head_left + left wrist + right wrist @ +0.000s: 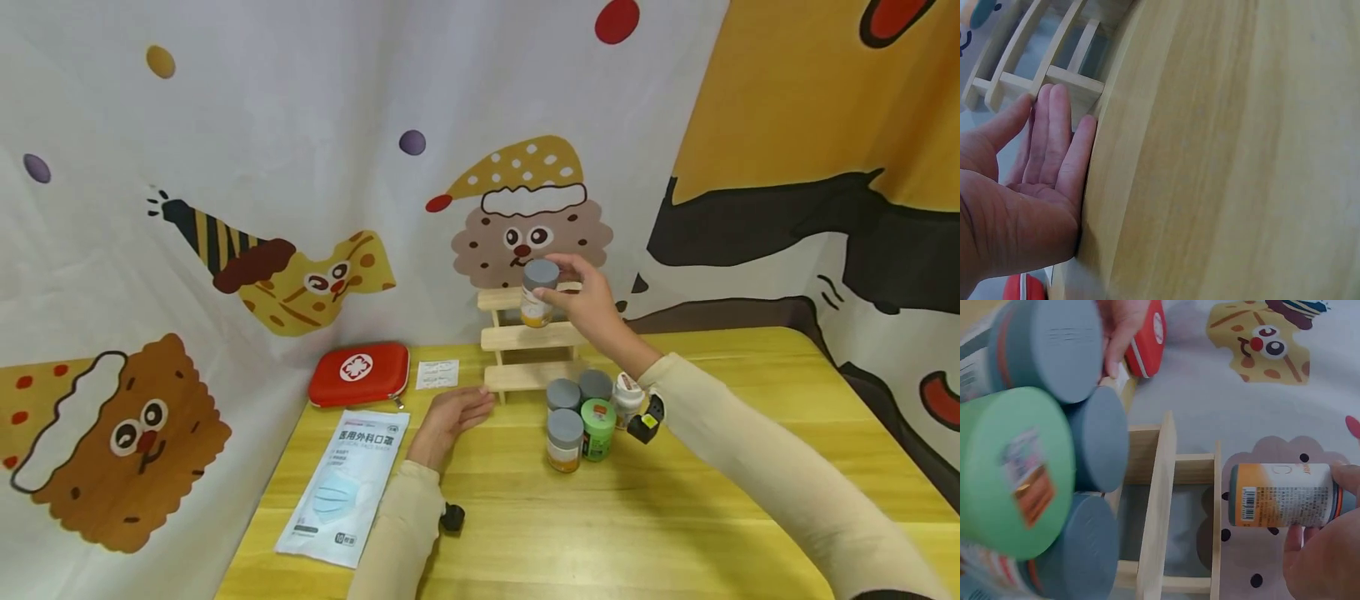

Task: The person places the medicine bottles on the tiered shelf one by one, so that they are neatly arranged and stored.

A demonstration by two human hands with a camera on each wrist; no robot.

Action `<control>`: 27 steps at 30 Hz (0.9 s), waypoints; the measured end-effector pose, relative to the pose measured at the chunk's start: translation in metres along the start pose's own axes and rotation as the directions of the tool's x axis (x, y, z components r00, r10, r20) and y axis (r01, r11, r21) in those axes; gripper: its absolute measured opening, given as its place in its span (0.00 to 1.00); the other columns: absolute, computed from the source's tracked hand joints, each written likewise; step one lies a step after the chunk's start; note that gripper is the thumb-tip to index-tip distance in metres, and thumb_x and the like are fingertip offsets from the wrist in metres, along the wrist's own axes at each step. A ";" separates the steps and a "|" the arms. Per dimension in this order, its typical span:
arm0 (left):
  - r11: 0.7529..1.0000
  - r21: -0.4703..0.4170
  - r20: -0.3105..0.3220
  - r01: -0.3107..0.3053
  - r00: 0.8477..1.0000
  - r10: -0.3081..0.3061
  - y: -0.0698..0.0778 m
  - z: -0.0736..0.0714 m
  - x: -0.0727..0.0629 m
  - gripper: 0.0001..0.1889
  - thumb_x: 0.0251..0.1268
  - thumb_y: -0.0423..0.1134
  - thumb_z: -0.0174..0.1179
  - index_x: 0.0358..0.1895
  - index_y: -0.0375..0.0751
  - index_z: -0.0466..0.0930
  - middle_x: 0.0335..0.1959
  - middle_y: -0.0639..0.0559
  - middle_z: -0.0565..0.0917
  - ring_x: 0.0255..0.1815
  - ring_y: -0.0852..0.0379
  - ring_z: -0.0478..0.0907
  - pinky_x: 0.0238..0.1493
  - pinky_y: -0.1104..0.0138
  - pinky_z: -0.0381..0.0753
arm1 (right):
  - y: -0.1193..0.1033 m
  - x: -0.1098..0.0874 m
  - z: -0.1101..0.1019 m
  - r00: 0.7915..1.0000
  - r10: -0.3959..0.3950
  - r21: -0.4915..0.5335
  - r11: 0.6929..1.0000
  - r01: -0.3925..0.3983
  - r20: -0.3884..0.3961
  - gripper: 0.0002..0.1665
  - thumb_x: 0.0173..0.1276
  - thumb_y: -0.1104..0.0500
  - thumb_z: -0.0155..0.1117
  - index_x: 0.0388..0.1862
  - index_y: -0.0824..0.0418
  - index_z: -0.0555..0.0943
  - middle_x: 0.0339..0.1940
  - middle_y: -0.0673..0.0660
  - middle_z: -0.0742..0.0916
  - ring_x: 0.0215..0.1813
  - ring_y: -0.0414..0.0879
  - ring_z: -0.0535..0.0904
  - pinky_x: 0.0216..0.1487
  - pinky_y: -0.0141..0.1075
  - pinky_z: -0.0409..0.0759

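Right hand (pixel 588 302) pinches a jar (pixel 536 311) near its lid (pixel 541 271), with the rack (pixel 528 377) close by and more jars (pixel 565 442) below. Left hand (pixel 448 418) lies with fingers extended, the rack just beside their tips.

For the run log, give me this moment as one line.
right hand: holding gray-lidded jar near top of rack | left hand: at rack's lower left | table: three more gray-lidded jars, green jar, white bottle
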State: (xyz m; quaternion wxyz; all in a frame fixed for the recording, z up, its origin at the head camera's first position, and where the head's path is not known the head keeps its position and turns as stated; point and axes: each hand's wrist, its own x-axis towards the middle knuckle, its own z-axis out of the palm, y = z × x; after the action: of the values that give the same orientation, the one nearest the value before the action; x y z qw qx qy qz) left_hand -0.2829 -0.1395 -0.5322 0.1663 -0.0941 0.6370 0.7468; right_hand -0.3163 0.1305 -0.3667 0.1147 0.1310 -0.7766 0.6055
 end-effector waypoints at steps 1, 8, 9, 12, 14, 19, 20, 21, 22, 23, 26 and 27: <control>1.000 0.003 0.000 0.001 1.000 -0.001 -0.001 0.000 0.000 0.22 0.75 0.37 0.66 0.66 0.28 0.79 0.56 0.39 0.90 0.54 0.51 0.91 0.66 0.54 0.89 | 0.000 0.003 0.002 1.000 0.015 0.003 1.000 -0.015 0.004 0.34 0.71 0.57 0.76 0.74 0.55 0.76 0.64 0.61 0.82 0.64 0.53 0.78 0.56 0.36 0.85; 1.000 -0.016 0.001 0.006 1.000 -0.006 -0.004 0.002 0.000 0.22 0.75 0.36 0.67 0.65 0.27 0.79 0.54 0.39 0.91 0.53 0.52 0.91 0.65 0.55 0.89 | 0.002 0.024 0.021 0.999 0.043 0.028 0.999 -0.043 0.000 0.37 0.68 0.60 0.78 0.75 0.56 0.77 0.65 0.62 0.85 0.65 0.56 0.83 0.64 0.46 0.86; 1.000 -0.019 -0.001 0.005 1.000 -0.005 -0.005 0.002 0.000 0.22 0.75 0.36 0.67 0.65 0.27 0.79 0.53 0.39 0.91 0.52 0.52 0.92 0.65 0.55 0.89 | 0.002 0.027 0.024 0.999 0.039 0.034 0.999 -0.039 0.000 0.37 0.69 0.60 0.78 0.75 0.56 0.77 0.64 0.63 0.86 0.65 0.57 0.83 0.66 0.47 0.86; 1.000 -0.023 -0.011 0.001 1.000 -0.001 -0.005 0.002 0.002 0.21 0.74 0.35 0.67 0.64 0.27 0.80 0.53 0.39 0.91 0.52 0.52 0.92 0.64 0.55 0.90 | 0.001 0.037 0.034 1.000 0.028 0.061 0.998 -0.028 -0.010 0.36 0.68 0.62 0.78 0.74 0.58 0.77 0.64 0.64 0.86 0.65 0.59 0.83 0.68 0.50 0.85; 1.000 -0.024 -0.016 -0.001 1.000 0.001 -0.005 0.001 0.002 0.20 0.74 0.35 0.67 0.64 0.27 0.81 0.54 0.38 0.91 0.53 0.50 0.91 0.64 0.55 0.90 | 0.000 0.042 0.039 0.999 0.027 0.080 0.996 -0.025 -0.021 0.35 0.68 0.63 0.78 0.73 0.59 0.78 0.64 0.65 0.86 0.65 0.60 0.83 0.69 0.52 0.84; 1.000 -0.025 -0.017 -0.001 1.000 0.000 0.000 0.002 0.000 0.20 0.74 0.34 0.67 0.64 0.28 0.81 0.54 0.38 0.91 0.54 0.50 0.91 0.65 0.55 0.89 | -0.003 0.053 0.050 0.998 0.052 0.079 0.996 -0.049 -0.038 0.34 0.68 0.63 0.77 0.72 0.57 0.78 0.64 0.64 0.85 0.64 0.58 0.82 0.70 0.52 0.83; 1.000 -0.026 -0.018 0.003 1.000 -0.003 0.000 0.002 0.000 0.20 0.74 0.35 0.67 0.64 0.28 0.81 0.54 0.38 0.91 0.53 0.50 0.91 0.65 0.55 0.90 | -0.003 0.054 0.052 0.998 0.055 0.077 0.996 -0.052 -0.038 0.34 0.69 0.62 0.77 0.72 0.56 0.78 0.64 0.64 0.85 0.65 0.57 0.82 0.70 0.52 0.83; 1.000 -0.027 -0.018 0.006 1.000 -0.006 0.001 0.002 0.000 0.20 0.74 0.35 0.67 0.64 0.28 0.81 0.54 0.39 0.91 0.53 0.51 0.91 0.64 0.56 0.90 | -0.002 0.056 0.053 0.998 0.058 0.076 0.996 -0.055 -0.037 0.34 0.69 0.62 0.77 0.73 0.56 0.78 0.64 0.63 0.85 0.65 0.57 0.82 0.70 0.52 0.83; 1.000 -0.026 -0.019 0.007 1.000 -0.008 0.001 0.002 0.000 0.20 0.74 0.35 0.67 0.64 0.28 0.81 0.54 0.39 0.91 0.53 0.51 0.91 0.64 0.56 0.90 | -0.001 0.058 0.054 0.998 0.059 0.078 0.995 -0.056 -0.037 0.34 0.69 0.62 0.77 0.73 0.56 0.78 0.65 0.63 0.85 0.65 0.57 0.82 0.70 0.51 0.83; 1.000 -0.025 -0.020 0.007 1.000 -0.007 0.001 0.002 0.000 0.20 0.74 0.35 0.67 0.64 0.28 0.81 0.54 0.39 0.91 0.52 0.52 0.92 0.64 0.56 0.90 | 0.001 0.059 0.056 0.997 0.063 0.082 0.995 -0.060 -0.035 0.34 0.69 0.62 0.77 0.73 0.56 0.78 0.65 0.63 0.85 0.65 0.57 0.82 0.70 0.51 0.84; 1.000 -0.021 -0.026 0.006 1.000 -0.006 0.001 0.002 0.000 0.20 0.74 0.35 0.67 0.64 0.28 0.81 0.53 0.40 0.92 0.52 0.52 0.92 0.64 0.56 0.90 | 0.006 0.063 0.058 0.997 0.072 0.092 0.993 -0.070 -0.024 0.34 0.70 0.61 0.76 0.73 0.55 0.77 0.65 0.63 0.84 0.65 0.56 0.82 0.70 0.51 0.84; 1.000 -0.020 -0.028 0.004 1.000 -0.004 0.000 0.003 0.000 0.20 0.74 0.35 0.67 0.63 0.28 0.81 0.53 0.40 0.92 0.51 0.52 0.92 0.64 0.56 0.90 | 0.007 0.063 0.059 0.997 0.077 0.098 0.992 -0.074 -0.021 0.34 0.70 0.61 0.76 0.74 0.55 0.77 0.65 0.63 0.84 0.66 0.56 0.82 0.70 0.51 0.84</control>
State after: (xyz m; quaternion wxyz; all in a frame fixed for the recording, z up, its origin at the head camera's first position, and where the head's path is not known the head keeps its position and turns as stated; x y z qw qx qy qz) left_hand -0.2832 -0.1369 -0.5317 0.1580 -0.1074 0.6315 0.7515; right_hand -0.3795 0.0712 -0.3658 0.0949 0.0994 -0.7492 0.6480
